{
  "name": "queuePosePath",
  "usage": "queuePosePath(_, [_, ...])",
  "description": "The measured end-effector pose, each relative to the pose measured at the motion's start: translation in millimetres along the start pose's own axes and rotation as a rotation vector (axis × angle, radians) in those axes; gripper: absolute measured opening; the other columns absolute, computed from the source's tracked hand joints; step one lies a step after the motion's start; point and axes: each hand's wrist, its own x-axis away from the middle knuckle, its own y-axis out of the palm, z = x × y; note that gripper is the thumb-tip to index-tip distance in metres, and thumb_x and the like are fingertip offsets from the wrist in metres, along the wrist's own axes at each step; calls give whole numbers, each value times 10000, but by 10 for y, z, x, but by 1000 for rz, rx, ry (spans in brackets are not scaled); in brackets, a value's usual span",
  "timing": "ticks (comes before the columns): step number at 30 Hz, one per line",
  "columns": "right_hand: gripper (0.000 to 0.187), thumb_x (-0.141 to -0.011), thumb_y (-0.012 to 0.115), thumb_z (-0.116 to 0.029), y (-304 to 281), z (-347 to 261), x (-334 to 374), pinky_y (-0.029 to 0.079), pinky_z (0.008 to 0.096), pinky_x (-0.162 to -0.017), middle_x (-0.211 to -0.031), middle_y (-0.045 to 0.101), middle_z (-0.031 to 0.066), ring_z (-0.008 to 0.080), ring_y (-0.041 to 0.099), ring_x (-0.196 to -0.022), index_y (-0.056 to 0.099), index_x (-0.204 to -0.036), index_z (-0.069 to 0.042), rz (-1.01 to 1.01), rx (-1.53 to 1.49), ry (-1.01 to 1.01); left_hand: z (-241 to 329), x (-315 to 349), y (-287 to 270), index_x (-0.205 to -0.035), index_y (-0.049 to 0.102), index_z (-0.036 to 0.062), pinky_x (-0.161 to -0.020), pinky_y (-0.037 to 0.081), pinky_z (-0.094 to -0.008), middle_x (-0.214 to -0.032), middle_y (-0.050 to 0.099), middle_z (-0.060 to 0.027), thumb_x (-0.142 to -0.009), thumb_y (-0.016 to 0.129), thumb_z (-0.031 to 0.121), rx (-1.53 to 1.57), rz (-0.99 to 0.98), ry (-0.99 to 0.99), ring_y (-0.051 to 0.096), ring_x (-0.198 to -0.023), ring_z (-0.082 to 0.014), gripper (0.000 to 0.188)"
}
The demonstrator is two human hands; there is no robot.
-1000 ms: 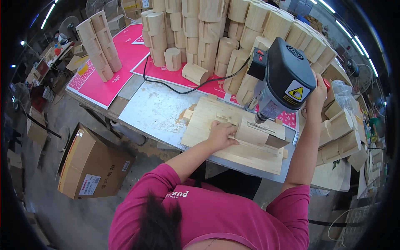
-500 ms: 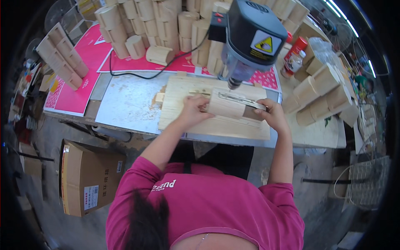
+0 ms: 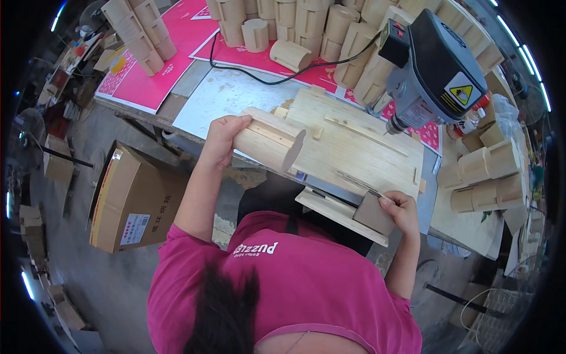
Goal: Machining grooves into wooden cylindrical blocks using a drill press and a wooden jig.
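My left hand [image 3: 223,140] grips a pale wooden cylinder [image 3: 266,145] by its left end, thumb on top; a long groove runs along its upper side. The cylinder is tilted in the air over the table's front edge. My right hand [image 3: 402,211] is closed on the edge of a flat brown-grey block [image 3: 375,215]. A thin strip [image 3: 357,182] reaches from near the right fingers across the front of the wooden jig board [image 3: 354,133]. Behind the board hangs the drill press head [image 3: 439,74], its chuck [image 3: 396,125] above the board's right rear.
Stacked wooden cylinders [image 3: 312,20] line the back; others stand at left [image 3: 138,35] and right [image 3: 480,177]. A black cable [image 3: 259,78] loops over the pink sheet [image 3: 141,79]. A cardboard box [image 3: 141,200] sits on the floor at left. A narrow wooden ledge [image 3: 336,213] juts out in front.
The cylinder has left the board under the drill chuck and moved left with my left hand. My right hand has drawn toward me with the brown-grey block. The whole view has turned.
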Motion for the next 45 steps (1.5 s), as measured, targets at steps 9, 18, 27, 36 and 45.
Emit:
queuePosePath(9, [226, -653, 695, -47, -71, -761, 389, 384, 245, -643, -739, 577, 56, 133, 512, -712, 643, -864, 17, 71, 78, -473, 7, 97, 97, -736, 605, -18, -538, 405, -221, -703, 601, -57, -773, 627, 199, -98, -50, 7, 530, -603, -87, 221])
queuePosePath(18, [201, -687, 682, -73, -78, -397, 228, 361, 227, -659, -755, 530, 23, 116, 482, -731, 632, -857, 22, 154, 91, -457, -247, -106, 141, -1208, 473, 126, -579, 539, -386, -1127, 570, -102, -830, 430, 528, 1142, -599, -268, 607, -931, -265, 554])
queuePosePath(27, [223, -658, 704, -60, -42, -314, 155, 366, 223, -640, -764, 542, 25, 114, 491, -731, 641, -859, 15, 118, 64, -423, -246, -85, -45, -1206, 467, 114, -638, 535, -403, -1150, 553, -107, -845, 421, 489, 1090, -529, -64, 599, -946, -263, 523])
queuePosePath(36, [258, -626, 716, -49, -95, -325, 161, 372, 232, -645, -780, 560, 43, 130, 501, -732, 645, -864, 21, 149, 111, -459, 487, -523, -904, -782, 636, 11, -663, 472, -335, -783, 624, -68, -675, 700, 326, -871, 494, 329, 612, -723, -220, 339])
queuePosePath(45, [260, -617, 713, -27, -124, -339, 195, 371, 240, -638, -772, 567, 50, 137, 501, -726, 648, -865, 20, 157, 55, -413, 491, -938, -1070, -908, 659, 28, -723, 469, -353, -908, 617, -115, -582, 736, 319, -1609, 472, 309, 606, -839, -258, 443])
